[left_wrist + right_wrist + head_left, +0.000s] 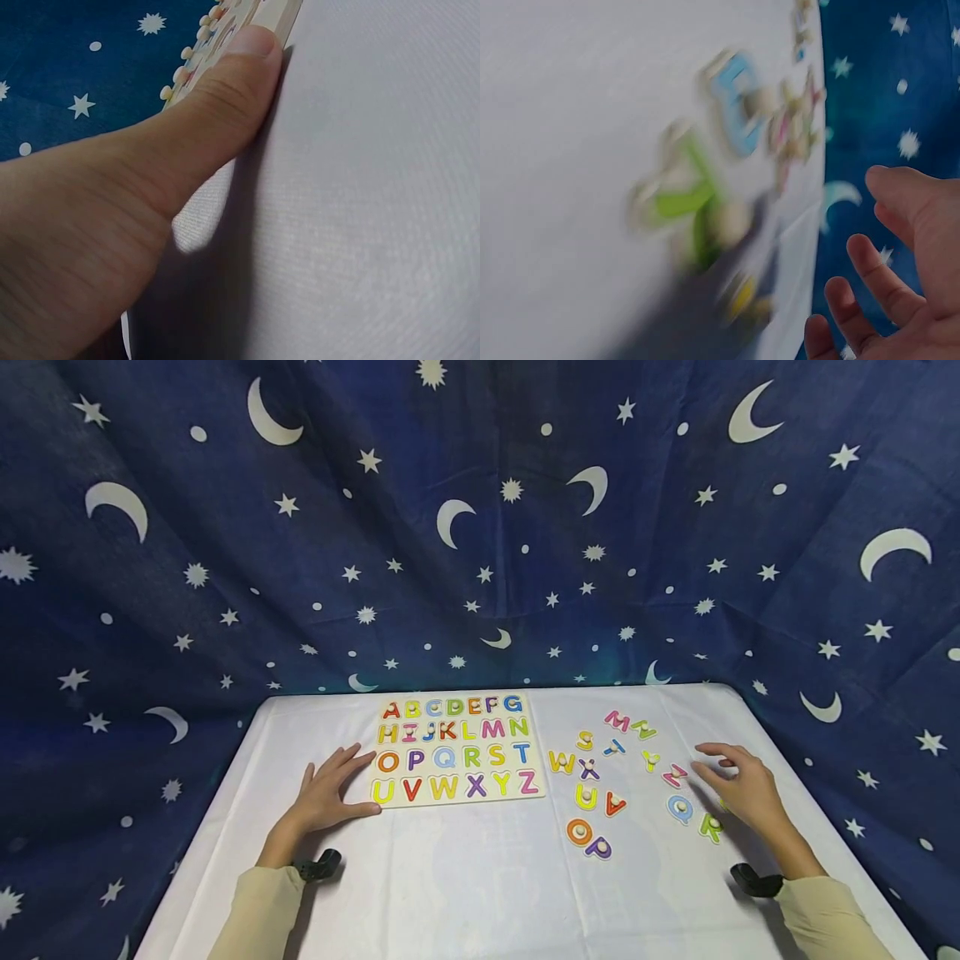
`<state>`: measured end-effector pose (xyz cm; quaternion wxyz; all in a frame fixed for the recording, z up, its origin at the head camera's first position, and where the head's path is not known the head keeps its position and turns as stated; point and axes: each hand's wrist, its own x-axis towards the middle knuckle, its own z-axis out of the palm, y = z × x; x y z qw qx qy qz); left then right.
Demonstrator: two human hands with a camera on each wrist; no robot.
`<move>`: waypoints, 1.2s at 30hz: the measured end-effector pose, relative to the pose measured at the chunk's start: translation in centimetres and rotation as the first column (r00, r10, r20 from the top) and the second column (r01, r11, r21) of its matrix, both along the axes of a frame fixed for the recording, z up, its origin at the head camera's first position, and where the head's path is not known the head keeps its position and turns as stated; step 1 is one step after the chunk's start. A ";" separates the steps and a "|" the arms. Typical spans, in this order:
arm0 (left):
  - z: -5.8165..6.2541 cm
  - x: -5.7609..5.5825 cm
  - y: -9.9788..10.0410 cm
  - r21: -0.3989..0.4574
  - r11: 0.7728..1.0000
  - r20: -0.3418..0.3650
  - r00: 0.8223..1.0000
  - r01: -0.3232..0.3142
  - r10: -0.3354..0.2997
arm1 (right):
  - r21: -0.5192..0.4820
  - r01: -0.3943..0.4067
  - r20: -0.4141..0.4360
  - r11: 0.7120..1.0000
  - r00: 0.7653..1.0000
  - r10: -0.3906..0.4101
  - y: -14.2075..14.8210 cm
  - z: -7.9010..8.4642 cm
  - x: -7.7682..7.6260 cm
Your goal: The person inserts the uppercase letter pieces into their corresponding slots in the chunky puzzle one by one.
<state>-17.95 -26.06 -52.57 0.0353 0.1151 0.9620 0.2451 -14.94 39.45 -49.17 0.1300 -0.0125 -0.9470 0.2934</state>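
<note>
Two hands were over the white cloth (480, 881); call straight away from the person twelve o'clock. The right hand (744, 785) was much nearer to the loose letters than the left hand (326, 793). Its thumb and fingers were well apart and a bit bent, and they had hold of nothing.

The pink Z (675, 775) was just beside the right fingertips, at about eight o'clock from them. It was turned askew, but I could not tell which way its long side ran. The yellow Y (650, 762) lay a bit farther off, at nine o'clock. The blue Q (679, 809) was near too, between six and seven, and the green R (710, 828) was between five and six. A little yellow piece (741, 296) was at about five o'clock, partly hidden by the hand from above. In the right wrist view these pieces were blurry, so its shape did not show.

The letter board (534, 768) was at nine o'clock from the right hand, well apart, with other loose letters between. Its long side ran from nine to three. The left hand touched its near left corner, with thumb and fingers spread and not wrapped around anything.
</note>
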 end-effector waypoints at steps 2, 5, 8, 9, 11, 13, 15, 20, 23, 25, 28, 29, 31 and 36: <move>-0.1 0.0 0.0 0.002 1.000 0.000 1.000 0.000 0.000 | 0.008 0.019 0.031 1.000 0.999 -0.019 0.9 -0.6 0.7; -0.1 0.0 -0.1 0.000 1.000 -0.001 1.000 0.001 -0.001 | 0.033 0.033 0.050 0.999 0.998 -0.035 2.1 -1.5 1.8; 0.0 0.0 -0.1 0.003 1.000 -0.004 1.000 0.002 -0.002 | 0.065 0.034 0.030 0.997 0.999 -0.036 3.1 -2.4 2.8; 0.0 -0.1 -0.1 0.003 1.000 -0.005 1.000 0.002 -0.002 | 0.071 0.034 0.023 0.997 0.999 -0.036 3.4 -2.7 3.1; 0.0 -0.1 0.0 0.005 1.000 -0.008 1.000 0.001 -0.001 | 0.079 0.041 0.010 0.996 0.999 -0.042 3.8 -3.1 3.5; 0.0 -0.1 0.0 0.006 1.000 -0.009 1.000 0.001 -0.001 | 0.085 0.056 0.009 0.995 0.998 -0.057 4.0 -3.2 3.7; 0.0 0.0 0.0 0.007 1.000 -0.008 1.000 0.001 -0.001 | 0.088 0.068 0.011 0.994 0.998 -0.069 4.2 -3.3 3.7; 0.0 0.0 0.0 0.008 1.000 -0.007 1.000 0.001 -0.001 | 0.094 0.078 0.005 0.993 0.997 -0.079 4.2 -3.2 3.7; -0.1 0.0 0.0 0.005 1.000 -0.011 1.000 0.001 -0.001 | 0.087 0.088 0.014 0.992 0.996 -0.089 4.1 -3.2 3.7; -0.1 0.0 0.0 0.006 1.000 -0.012 1.000 0.001 -0.001 | 0.082 0.099 0.029 0.992 0.994 -0.102 4.1 -3.2 3.7; -0.1 0.0 0.0 0.007 1.000 -0.013 1.000 0.000 0.000 | 0.077 0.126 0.052 0.989 0.990 -0.130 4.1 -3.2 3.7; -0.1 0.0 0.0 0.007 1.000 -0.014 1.000 0.000 0.000 | 0.074 0.133 0.058 0.988 0.989 -0.137 4.1 -3.2 3.7; -0.1 0.1 0.0 0.008 1.000 -0.013 1.000 0.000 0.000 | 0.069 0.147 0.067 0.987 0.986 -0.152 4.1 -3.2 3.7; -0.1 0.1 0.0 0.012 1.000 -0.008 1.000 -0.005 0.005 | 0.050 0.169 0.077 0.984 0.982 -0.172 3.9 -3.3 3.7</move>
